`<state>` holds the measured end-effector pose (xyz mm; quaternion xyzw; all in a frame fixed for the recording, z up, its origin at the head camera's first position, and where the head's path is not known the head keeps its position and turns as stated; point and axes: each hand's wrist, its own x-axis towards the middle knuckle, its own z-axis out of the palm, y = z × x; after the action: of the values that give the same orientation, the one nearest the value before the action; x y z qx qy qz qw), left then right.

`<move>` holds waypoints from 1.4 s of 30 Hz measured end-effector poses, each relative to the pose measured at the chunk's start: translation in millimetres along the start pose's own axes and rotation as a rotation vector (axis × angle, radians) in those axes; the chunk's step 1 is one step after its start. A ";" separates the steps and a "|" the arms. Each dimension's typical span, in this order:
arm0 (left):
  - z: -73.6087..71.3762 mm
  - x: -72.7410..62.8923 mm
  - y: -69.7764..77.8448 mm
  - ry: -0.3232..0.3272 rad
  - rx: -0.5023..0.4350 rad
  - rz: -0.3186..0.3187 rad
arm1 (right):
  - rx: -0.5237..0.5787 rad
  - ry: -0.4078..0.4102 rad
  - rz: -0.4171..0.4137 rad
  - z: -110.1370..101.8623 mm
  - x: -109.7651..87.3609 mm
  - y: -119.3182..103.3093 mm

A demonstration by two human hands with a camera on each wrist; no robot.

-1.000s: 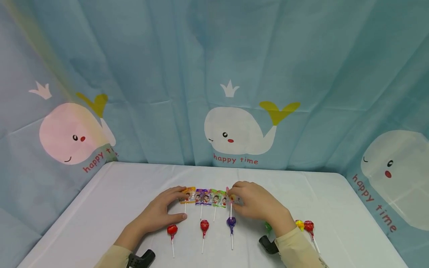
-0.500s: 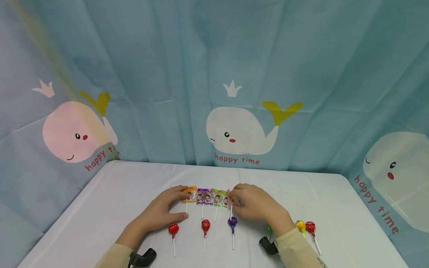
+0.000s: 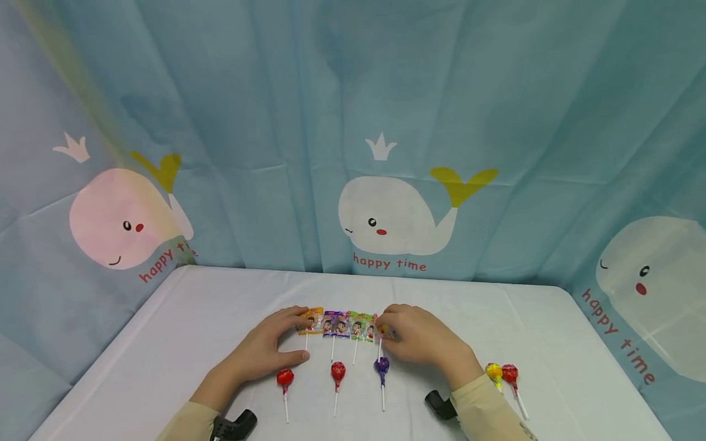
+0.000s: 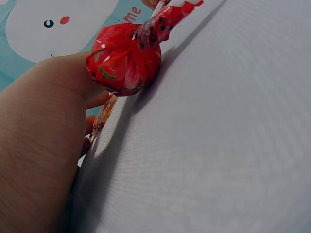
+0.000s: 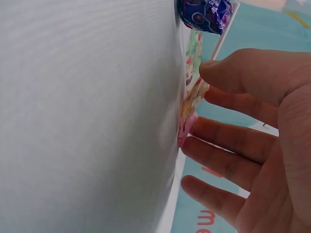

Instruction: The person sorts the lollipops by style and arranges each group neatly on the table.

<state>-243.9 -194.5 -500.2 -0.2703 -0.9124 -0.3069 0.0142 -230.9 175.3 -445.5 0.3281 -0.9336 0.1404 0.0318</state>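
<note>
Four-cornered flat wrappers on sticks form a row of lollipops: orange point(image 3: 314, 320), purple point(image 3: 337, 324), green point(image 3: 361, 326), and a pink-edged one point(image 5: 186, 127) at the right end. My left hand point(image 3: 263, 346) rests at the row's left end, fingertips on the orange wrapper, thumb spread apart near its stick. At the other end, my right hand point(image 3: 421, 337) touches the pink-edged wrapper with extended fingertips and partly covers it. Below the row lie round lollipops: a red one point(image 3: 285, 378) by my left thumb, another red one point(image 3: 338, 370), and a purple one point(image 3: 382, 365).
A yellow round lollipop point(image 3: 494, 371) and a red one point(image 3: 510, 373) lie side by side to the right of my right forearm. The white-covered table point(image 3: 220, 306) meets a blue whale-print curtain point(image 3: 276, 153) at its back. Black wrist devices point(image 3: 440, 405) sit on both wrists.
Both hands stay almost still at the ends of the row. A green round lollipop that peeked out beside my right wrist is now hidden. The head view has shifted slightly.
</note>
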 end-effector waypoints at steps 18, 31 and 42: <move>1.3 0.0 -2.1 -0.003 -0.008 -0.010 | 0.021 0.030 -0.021 1.5 0.6 1.0; 0.2 0.3 2.1 -0.003 0.002 0.001 | 0.015 0.026 -0.011 -0.2 -1.6 -2.2; 0.3 -1.2 0.0 -0.002 0.001 -0.014 | 0.018 0.019 -0.028 -5.4 -1.1 -8.4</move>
<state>-242.9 -194.9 -500.7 -0.2641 -0.9145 -0.3062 0.0113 -225.1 171.2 -438.5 0.3399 -0.9274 0.1514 0.0395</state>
